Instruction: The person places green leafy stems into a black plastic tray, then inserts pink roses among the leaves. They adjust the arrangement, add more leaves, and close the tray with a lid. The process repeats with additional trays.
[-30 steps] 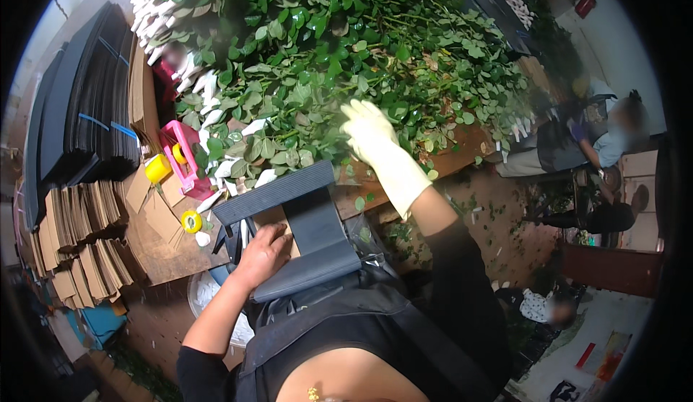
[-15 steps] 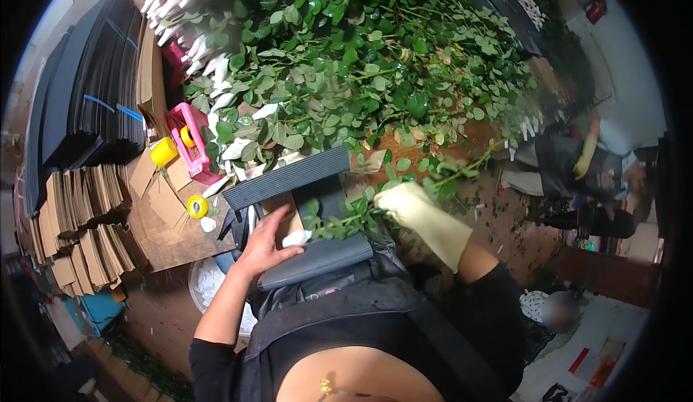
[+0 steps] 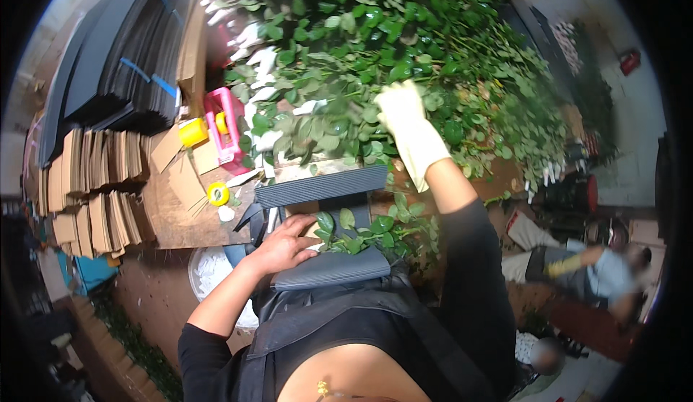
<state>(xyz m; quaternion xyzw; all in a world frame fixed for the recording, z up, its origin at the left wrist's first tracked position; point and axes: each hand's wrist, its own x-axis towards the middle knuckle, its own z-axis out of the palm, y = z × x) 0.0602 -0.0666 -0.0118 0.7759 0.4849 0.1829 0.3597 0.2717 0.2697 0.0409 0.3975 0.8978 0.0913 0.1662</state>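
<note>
Three yellow tape rolls point(image 3: 193, 133) are sitting at the table point(image 3: 180, 230), one inside a pink dispenser point(image 3: 231, 155), while a white tub point(image 3: 192, 276) below is holding white scraps point(image 3: 211, 273). One leafy stem point(image 3: 382, 234) is lying in a dark corrugated holder point(image 3: 328, 268), just right of the bare left hand point(image 3: 284, 248), which is resting with thumb and fingers parted. Beyond it, the gloved right hand point(image 3: 408, 117) is hanging over piled greenery point(image 3: 361, 63); I cannot tell whether its fingers are gripping.
</note>
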